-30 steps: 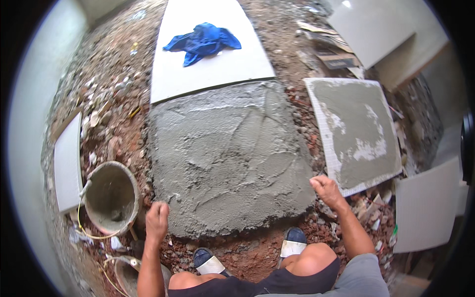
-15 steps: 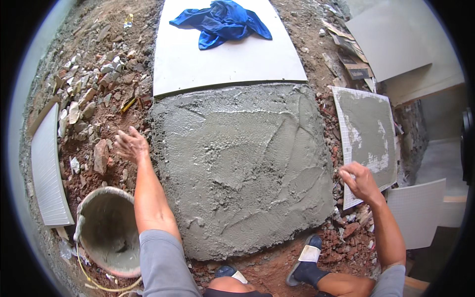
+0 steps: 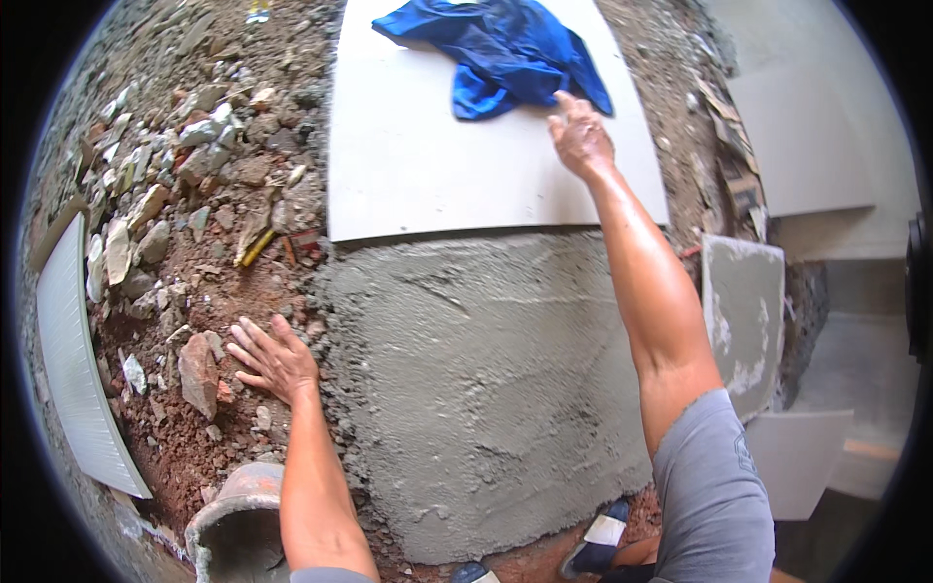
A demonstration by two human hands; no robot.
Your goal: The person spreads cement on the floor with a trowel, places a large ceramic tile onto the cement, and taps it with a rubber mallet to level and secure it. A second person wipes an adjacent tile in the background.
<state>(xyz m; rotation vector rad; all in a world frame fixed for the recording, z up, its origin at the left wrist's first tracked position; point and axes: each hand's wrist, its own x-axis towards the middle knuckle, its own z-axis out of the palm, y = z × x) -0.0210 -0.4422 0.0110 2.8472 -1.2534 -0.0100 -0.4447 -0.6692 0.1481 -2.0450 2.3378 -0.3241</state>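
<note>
My left hand (image 3: pixel 277 355) is open, fingers spread on or just over the reddish rubble (image 3: pixel 248 301) left of the wet mortar bed (image 3: pixel 486 369). My right hand (image 3: pixel 583 136) reaches over the white tile (image 3: pixel 408 155) that lies just beyond the mortar. Its fingers are apart, just short of the crumpled blue cloth (image 3: pixel 491 53) on that tile, holding nothing.
A mortar-stained bucket (image 3: pixel 238 500) sits at lower left, a pale tile (image 3: pixel 83 360) along the left edge. A yellow tool (image 3: pixel 258 248) lies in the rubble. At right are a mortar-coated tile (image 3: pixel 743 321), further pale tiles (image 3: pixel 797 462) and dark scraps (image 3: pixel 739 165).
I have leaned forward. My right hand moved from beside the mortar up toward the blue cloth and opened. My left hand, closed a second earlier, is open over the rubble.
</note>
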